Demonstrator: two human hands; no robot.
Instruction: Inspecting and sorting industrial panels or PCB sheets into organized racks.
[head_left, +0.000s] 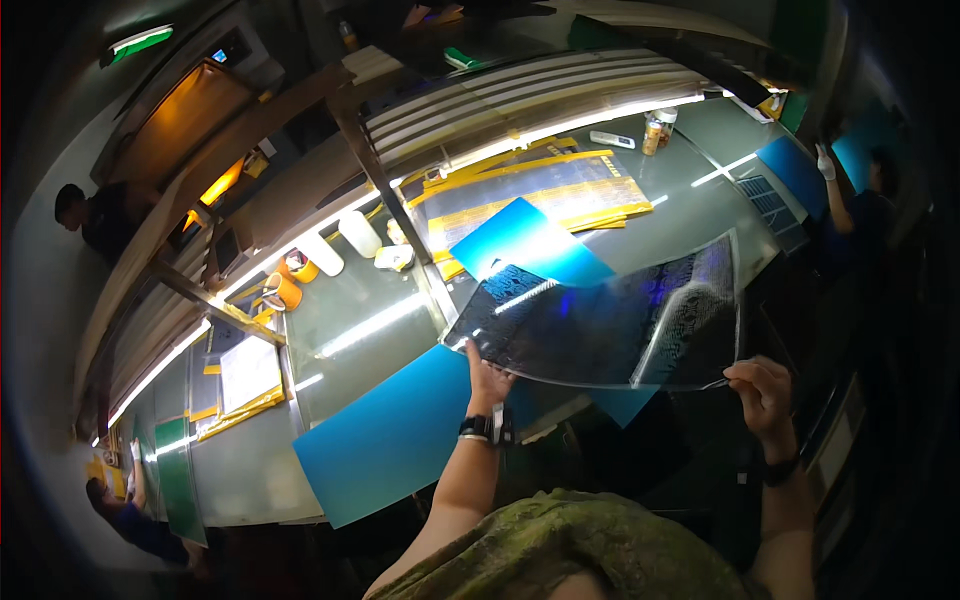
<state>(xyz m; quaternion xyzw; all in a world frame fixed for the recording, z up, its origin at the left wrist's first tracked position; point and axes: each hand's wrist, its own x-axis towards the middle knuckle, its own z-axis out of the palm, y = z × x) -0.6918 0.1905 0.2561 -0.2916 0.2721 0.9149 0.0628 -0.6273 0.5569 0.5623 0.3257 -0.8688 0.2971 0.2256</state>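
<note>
I hold a large, clear, flexible film sheet (pixel 610 320) printed with dark patterns, raised above the glass table (pixel 360 330). My left hand (pixel 487 378) grips the sheet's near left edge; a black watch is on that wrist. Over on the other side, my right hand (pixel 762 392) pinches the sheet's near right corner between thumb and fingers. Under the film lies a blue sheet (pixel 400 430) at the table's front edge, and a second blue sheet (pixel 525 240) lies behind it.
Yellow-edged sheets (pixel 540 195) lie on the table farther back, with white rolls (pixel 358 232) and orange tape rolls (pixel 285 290) to the left. A jar (pixel 655 130) stands at the far end. A person (pixel 860 215) works at right; others are at left.
</note>
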